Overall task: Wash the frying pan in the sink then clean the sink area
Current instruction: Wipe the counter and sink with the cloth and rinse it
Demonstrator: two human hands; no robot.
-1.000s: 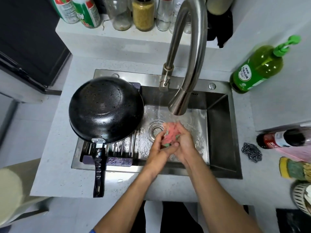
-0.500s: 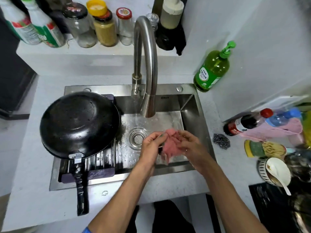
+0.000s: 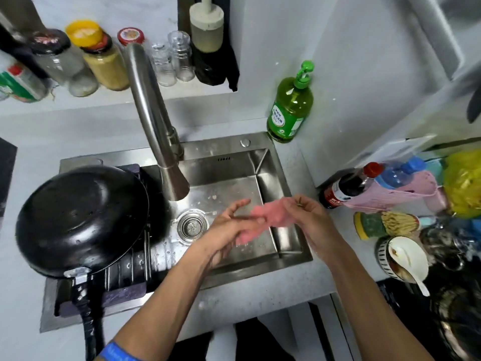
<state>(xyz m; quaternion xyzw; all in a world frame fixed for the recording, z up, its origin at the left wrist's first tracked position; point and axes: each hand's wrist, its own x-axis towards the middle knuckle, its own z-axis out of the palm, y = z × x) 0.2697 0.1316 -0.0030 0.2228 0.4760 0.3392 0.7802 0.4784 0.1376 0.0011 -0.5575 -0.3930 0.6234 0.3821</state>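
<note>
A black frying pan (image 3: 80,220) lies upside down on a drain rack (image 3: 130,272) over the left part of the steel sink (image 3: 234,162), its handle pointing toward me. Over the right half of the basin both hands hold a pink cloth (image 3: 273,213). My right hand (image 3: 309,217) grips its right end. My left hand (image 3: 229,230) pinches the other end, with the upper fingers spread. The curved faucet (image 3: 156,126) ends above the basin, and no water stream shows under it. The drain (image 3: 192,225) is uncovered.
A green soap pump bottle (image 3: 291,105) stands at the sink's back right corner. Jars and glasses line the ledge behind (image 3: 104,61). On the right counter lie a dark sauce bottle (image 3: 348,186), a pink basket, a sponge (image 3: 369,225) and a bowl with a spoon (image 3: 403,259).
The water stream under the faucet is gone. The bunched cloth has been pulled out between my hands and carried right, toward the sink's right wall. The camera view shifted right.
</note>
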